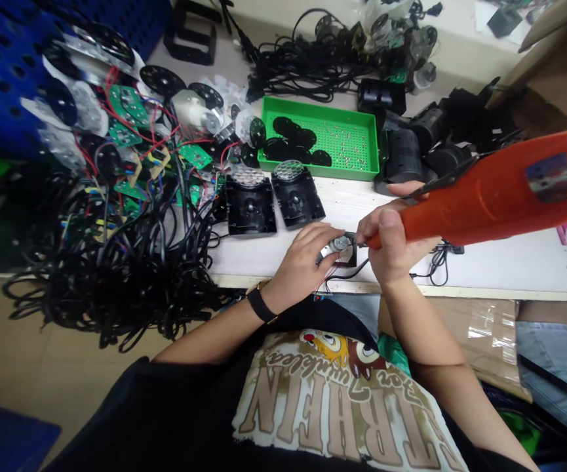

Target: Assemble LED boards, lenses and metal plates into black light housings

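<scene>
"In the head view, which step is in hand?"
"Driving a screw, I'd judge. The right grip (395,246) is wrapped round the nose of an orange electric screwdriver (499,190); the left grip (307,257) pinches a small silver motor (341,243), in or on a black housing (347,259), between both grips on the tabletop (499,269)."
"And the next move?"
"Likely it calls for a steady left grip and a straight bit; I can't tell whether the tip touches a screw."
"Room?"
"Tight: the tabletop's near edge runs just below the grips. Two black cases (251,208) sit beyond the left grip, a green perforated tray (352,174) behind them, and a tangle of black cables (136,282) crowds its left. More room opens rightward of the right grip, past a thin black cable (444,250)"
</scene>
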Available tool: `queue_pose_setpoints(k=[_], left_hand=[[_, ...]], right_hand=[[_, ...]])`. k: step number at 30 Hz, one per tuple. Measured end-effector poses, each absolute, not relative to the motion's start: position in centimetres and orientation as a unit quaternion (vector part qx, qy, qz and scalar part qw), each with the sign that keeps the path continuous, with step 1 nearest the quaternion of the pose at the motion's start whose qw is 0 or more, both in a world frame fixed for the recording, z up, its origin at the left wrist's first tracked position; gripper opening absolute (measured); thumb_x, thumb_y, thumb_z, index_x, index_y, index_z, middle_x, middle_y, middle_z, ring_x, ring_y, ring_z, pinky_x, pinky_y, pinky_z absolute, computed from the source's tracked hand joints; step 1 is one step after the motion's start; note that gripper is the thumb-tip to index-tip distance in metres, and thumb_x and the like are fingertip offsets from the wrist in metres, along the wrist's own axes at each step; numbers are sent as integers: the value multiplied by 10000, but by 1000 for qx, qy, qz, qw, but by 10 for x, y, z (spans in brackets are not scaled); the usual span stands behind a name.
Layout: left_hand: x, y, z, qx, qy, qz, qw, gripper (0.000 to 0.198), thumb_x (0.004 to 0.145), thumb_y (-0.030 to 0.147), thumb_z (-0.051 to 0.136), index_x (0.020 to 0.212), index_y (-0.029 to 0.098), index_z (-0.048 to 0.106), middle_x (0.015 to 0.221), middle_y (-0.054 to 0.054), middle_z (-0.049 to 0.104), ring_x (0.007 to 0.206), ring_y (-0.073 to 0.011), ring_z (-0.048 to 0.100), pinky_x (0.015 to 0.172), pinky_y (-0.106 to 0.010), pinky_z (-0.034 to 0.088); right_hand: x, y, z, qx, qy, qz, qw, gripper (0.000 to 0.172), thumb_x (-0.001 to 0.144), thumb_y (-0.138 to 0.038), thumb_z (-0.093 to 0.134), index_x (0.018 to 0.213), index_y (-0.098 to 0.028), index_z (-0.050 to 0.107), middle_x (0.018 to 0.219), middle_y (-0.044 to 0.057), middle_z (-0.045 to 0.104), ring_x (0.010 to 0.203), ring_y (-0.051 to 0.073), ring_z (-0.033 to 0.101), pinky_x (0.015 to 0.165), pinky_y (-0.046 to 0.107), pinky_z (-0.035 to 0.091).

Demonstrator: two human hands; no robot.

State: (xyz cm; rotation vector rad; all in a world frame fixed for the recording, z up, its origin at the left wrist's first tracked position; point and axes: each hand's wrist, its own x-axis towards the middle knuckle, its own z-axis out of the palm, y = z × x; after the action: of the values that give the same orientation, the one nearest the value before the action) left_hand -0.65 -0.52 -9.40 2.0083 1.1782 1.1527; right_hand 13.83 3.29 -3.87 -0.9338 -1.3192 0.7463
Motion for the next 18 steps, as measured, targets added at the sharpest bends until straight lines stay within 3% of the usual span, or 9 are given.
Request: queue_pose_setpoints(k=[8, 18], left_hand=[[-5, -6, -97, 735, 443, 442, 261, 291, 968, 215, 646, 1258, 220, 650, 1187, -80, 736, 1220, -244, 638, 1083, -485, 520], [-6, -5, -93, 737, 455, 421, 270, 289, 963, 186, 646, 1250, 210, 662, 1190, -72, 742, 1217, -240, 648, 1075, -472, 533]], right_hand=[[141, 31, -35, -402, -589, 341, 612, 286, 917, -561, 625, 1044, -308, 589, 557, -84, 458, 395, 116, 487, 410, 295, 475], [140, 31, -33, -339, -600, 347, 636, 140, 946, -393, 670, 1051, -321, 610, 574, -102, 527, 396, 102, 515, 404, 256, 464]])
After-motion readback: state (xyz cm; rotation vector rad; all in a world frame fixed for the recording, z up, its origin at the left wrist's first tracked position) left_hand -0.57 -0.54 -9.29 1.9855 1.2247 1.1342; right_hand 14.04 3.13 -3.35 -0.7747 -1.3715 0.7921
